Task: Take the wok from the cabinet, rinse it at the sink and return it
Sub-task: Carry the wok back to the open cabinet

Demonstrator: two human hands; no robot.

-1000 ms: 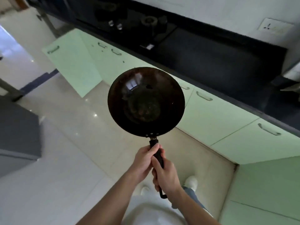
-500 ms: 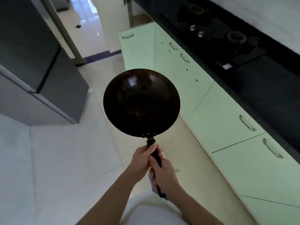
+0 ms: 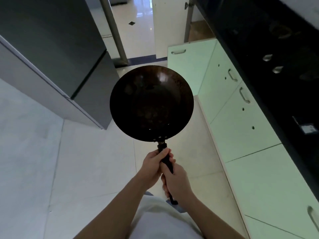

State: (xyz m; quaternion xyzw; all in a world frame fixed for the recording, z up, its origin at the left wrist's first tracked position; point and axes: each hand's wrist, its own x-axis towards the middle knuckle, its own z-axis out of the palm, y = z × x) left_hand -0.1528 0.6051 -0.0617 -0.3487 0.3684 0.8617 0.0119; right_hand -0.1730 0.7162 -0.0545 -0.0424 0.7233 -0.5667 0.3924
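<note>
Left hand (image 3: 151,165) curls round the black handle (image 3: 166,158) at its forward end; right hand (image 3: 178,182) grips it just behind, nearer the body. Ahead of both hands the dark wok (image 3: 151,104) is held above the floor (image 3: 86,161), with green cabinets (image 3: 241,131) off to their right.

dark round wok (image 3: 151,103), bowl up, held above floor
</note>
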